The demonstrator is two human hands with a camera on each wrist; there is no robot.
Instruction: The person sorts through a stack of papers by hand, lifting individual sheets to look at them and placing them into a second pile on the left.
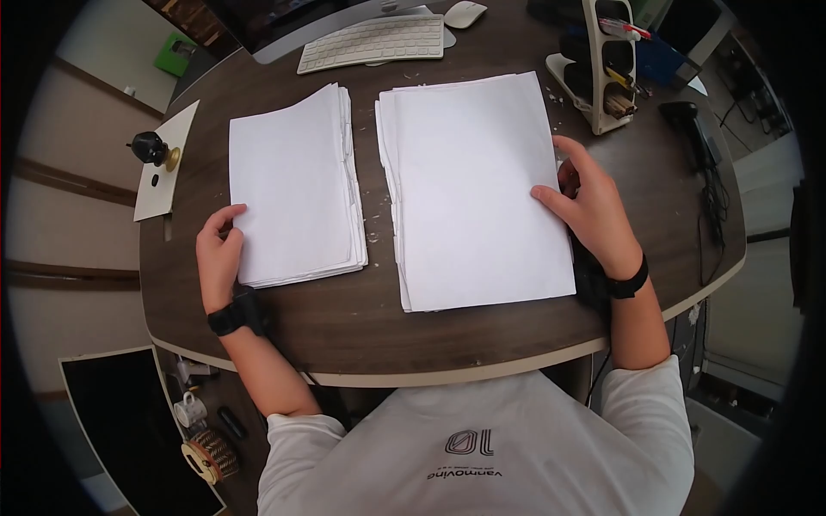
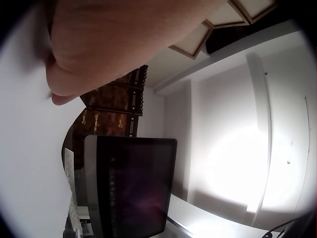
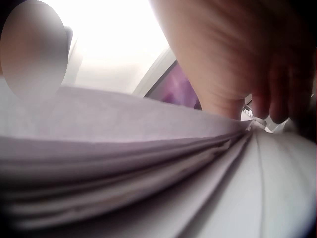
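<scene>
Two stacks of white paper lie side by side on the desk. At the left stack (image 1: pixel 288 189), my left hand (image 1: pixel 220 249) rests against the left edge, its fingertips on the top sheet. The left wrist view shows a fingertip touching the white paper (image 2: pixel 29 148). My right hand (image 1: pixel 594 206) grips the right edge of the larger right stack (image 1: pixel 473 189), thumb on top and fingers over the side. From the right wrist, layered sheet edges (image 3: pixel 148 168) run beneath the hand (image 3: pixel 237 59), fingers pointing down. Both wrists wear black straps.
A white keyboard (image 1: pixel 374 43), mouse (image 1: pixel 465 14) and monitor (image 1: pixel 292 21) stand at the back. Beyond the right stack is a white pen holder (image 1: pixel 600 77); a black scanner (image 1: pixel 691 133) with a cable lies farther right. Paper scraps lie between the stacks.
</scene>
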